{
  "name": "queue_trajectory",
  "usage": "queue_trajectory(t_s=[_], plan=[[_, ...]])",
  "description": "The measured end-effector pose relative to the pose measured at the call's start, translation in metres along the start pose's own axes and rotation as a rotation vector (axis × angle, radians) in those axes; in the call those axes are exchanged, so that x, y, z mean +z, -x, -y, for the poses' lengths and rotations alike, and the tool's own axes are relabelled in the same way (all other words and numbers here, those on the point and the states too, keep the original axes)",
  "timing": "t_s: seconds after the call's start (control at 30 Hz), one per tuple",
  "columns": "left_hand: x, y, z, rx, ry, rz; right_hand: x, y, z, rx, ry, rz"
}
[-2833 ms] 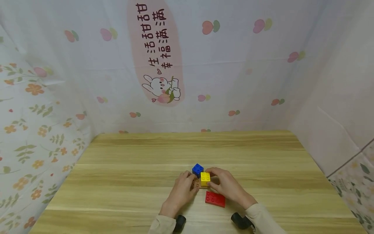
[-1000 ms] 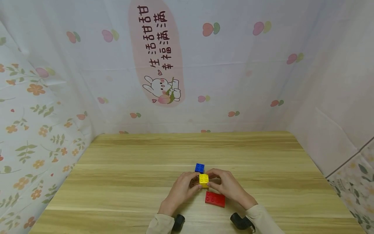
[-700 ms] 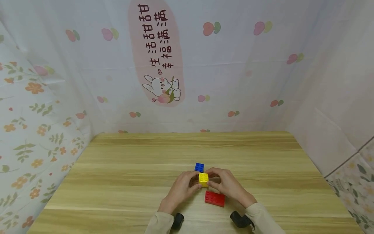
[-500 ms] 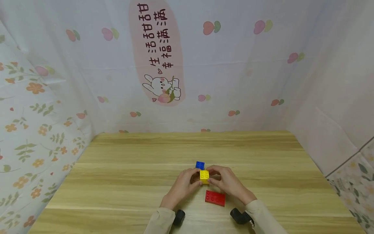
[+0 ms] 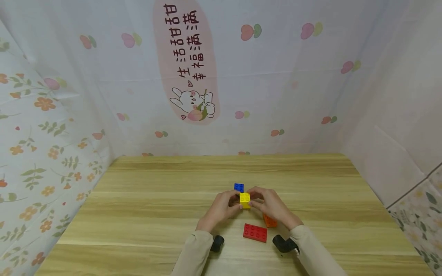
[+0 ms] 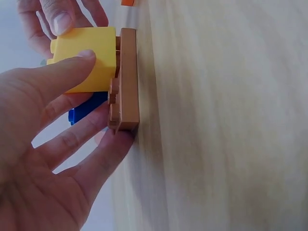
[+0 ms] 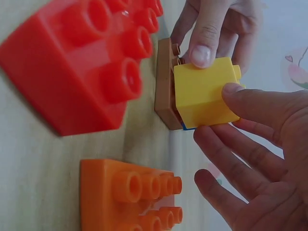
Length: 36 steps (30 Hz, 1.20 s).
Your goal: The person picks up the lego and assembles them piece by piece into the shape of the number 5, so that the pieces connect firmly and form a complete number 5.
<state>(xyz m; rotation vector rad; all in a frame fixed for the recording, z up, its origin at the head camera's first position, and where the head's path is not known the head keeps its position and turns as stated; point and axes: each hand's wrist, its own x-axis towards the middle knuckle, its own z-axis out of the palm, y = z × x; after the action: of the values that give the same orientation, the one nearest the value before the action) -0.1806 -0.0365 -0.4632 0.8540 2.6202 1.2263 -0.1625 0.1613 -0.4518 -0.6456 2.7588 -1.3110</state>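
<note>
The left hand [image 5: 221, 209] and the right hand [image 5: 272, 207] pinch a yellow brick [image 5: 244, 201] from both sides. In the left wrist view the yellow brick [image 6: 91, 55] stands on the studs of a flat brown brick [image 6: 129, 82], and the left hand's [image 6: 53, 134] lower fingers touch the brown brick's end. A blue brick [image 5: 239, 187] is just behind the yellow one, partly hidden by it. In the right wrist view the right thumb presses the yellow brick [image 7: 204, 94], while two fingertips of the right hand [image 7: 260, 144] lie under its edge.
A red brick [image 5: 255, 232] lies on the wooden table [image 5: 138, 214] in front of the hands. An orange brick [image 5: 270, 221] is beside the right hand, partly covered by it. Patterned cloth [image 5: 276, 76] hangs behind the table and at both sides.
Both hands, with the yellow, brown and blue bricks, have moved away from the body and slightly right. The orange brick, hidden before, now shows beside the right hand.
</note>
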Motion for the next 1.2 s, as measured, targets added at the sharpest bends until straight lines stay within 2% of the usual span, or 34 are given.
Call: queue_trajectory(t_s=[0.23,0.57,0.8,1.2], plan=[[0.0001,-0.0014,-0.0007,-0.022,-0.012,-0.002,-0.0008,-0.0011,-0.0007,0.007,-0.012,-0.003],[0.0022,-0.0023,0.0041,-0.055,-0.098,-0.016,-0.0024,-0.0005,-0.0007,0.012,0.007,0.002],[0.0016,0.0011,0.0021,-0.068,-0.073,0.015,-0.0027,0.0002,-0.0005,0.005,-0.004,0.020],[0.0004,-0.0044,0.0015,-0.009,-0.034,-0.004,-0.0039,-0.0033,-0.0062,0.000,-0.009,-0.006]])
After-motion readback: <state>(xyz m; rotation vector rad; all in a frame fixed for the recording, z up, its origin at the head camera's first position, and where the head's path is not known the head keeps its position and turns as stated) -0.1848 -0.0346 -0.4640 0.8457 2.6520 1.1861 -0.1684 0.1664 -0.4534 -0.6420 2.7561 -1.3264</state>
